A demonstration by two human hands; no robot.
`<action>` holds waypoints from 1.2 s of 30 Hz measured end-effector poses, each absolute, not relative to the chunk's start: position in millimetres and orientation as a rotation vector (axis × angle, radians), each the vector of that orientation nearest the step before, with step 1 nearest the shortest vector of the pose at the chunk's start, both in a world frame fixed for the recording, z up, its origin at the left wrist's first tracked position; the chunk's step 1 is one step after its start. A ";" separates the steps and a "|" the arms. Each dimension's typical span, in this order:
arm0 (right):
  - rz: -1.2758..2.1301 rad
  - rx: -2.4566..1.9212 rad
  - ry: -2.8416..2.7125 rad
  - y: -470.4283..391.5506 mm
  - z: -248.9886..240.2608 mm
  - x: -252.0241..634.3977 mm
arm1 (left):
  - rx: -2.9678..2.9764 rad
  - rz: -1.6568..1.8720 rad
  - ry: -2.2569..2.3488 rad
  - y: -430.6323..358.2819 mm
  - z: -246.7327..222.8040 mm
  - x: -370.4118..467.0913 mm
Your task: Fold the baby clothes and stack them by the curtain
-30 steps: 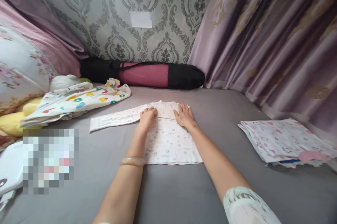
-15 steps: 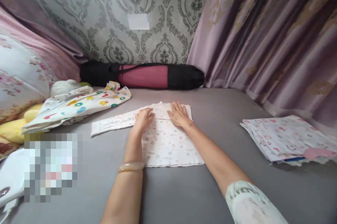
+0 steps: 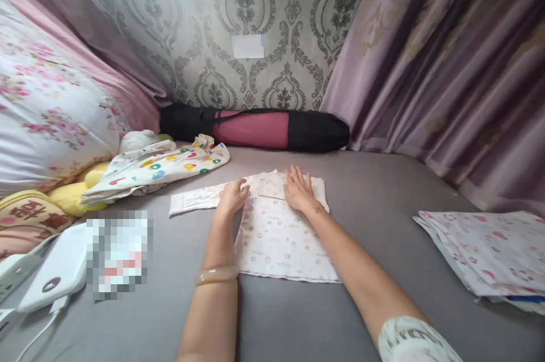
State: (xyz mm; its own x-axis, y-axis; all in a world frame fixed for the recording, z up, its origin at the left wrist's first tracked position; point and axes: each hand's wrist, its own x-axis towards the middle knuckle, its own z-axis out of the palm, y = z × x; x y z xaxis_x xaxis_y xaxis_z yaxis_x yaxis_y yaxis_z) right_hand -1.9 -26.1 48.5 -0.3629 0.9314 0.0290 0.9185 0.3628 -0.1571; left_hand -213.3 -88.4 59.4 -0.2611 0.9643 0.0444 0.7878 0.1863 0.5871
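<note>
A white printed baby garment [image 3: 285, 243] lies flat on the grey sheet, one sleeve stretched out to the left and the other folded across its upper part. My right hand [image 3: 299, 187] rests on the folded part with its fingers spread and holds nothing. At the inner end of the left sleeve is my left hand [image 3: 234, 196], its fingers loosely bent and apart, with no cloth visibly gripped. A pale bangle circles my left wrist.
Folded printed cloths [image 3: 489, 248] lie at the right. A colourful printed cloth [image 3: 170, 166], yellow plush and a white power bank [image 3: 63, 265] with a cable are at the left. A black and pink roll bag [image 3: 255, 128] lies along the wall.
The view has turned slightly left, so the surroundings sit further right. My right hand's fingers are spread a little wider on the garment. My left hand has shifted slightly towards the left sleeve.
</note>
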 end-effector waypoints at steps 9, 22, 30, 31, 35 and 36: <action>0.374 -1.587 -2.636 -27.2 36.6 -26.0 | 1.606 0.727 2.164 -89.6 54.6 -217.3; 0.360 -1.663 -2.464 -20.6 46.0 -61.3 | 1.459 0.794 2.269 -94.7 63.2 -225.7; 0.422 -1.767 -2.452 -14.0 33.8 -70.3 | 1.006 0.891 2.573 -104.1 68.3 -246.1; 0.417 -1.763 -2.450 -13.9 33.1 -70.2 | 0.911 0.895 2.663 -107.1 69.7 -247.4; 0.373 -1.738 -2.425 -13.7 30.0 -70.1 | 0.577 0.904 2.853 -118.8 72.7 -252.2; 0.365 -1.736 -2.419 -13.5 29.2 -70.2 | 0.509 0.906 2.860 -120.8 72.5 -253.9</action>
State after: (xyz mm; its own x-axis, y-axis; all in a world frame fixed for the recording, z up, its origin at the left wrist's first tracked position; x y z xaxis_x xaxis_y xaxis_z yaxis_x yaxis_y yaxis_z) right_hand -70.2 -13.5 29.2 -0.3236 0.9458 -0.0263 0.9116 0.3042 -0.2767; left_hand -253.9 -120.8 72.5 -0.9393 0.3430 0.0063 0.2841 0.7675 0.5747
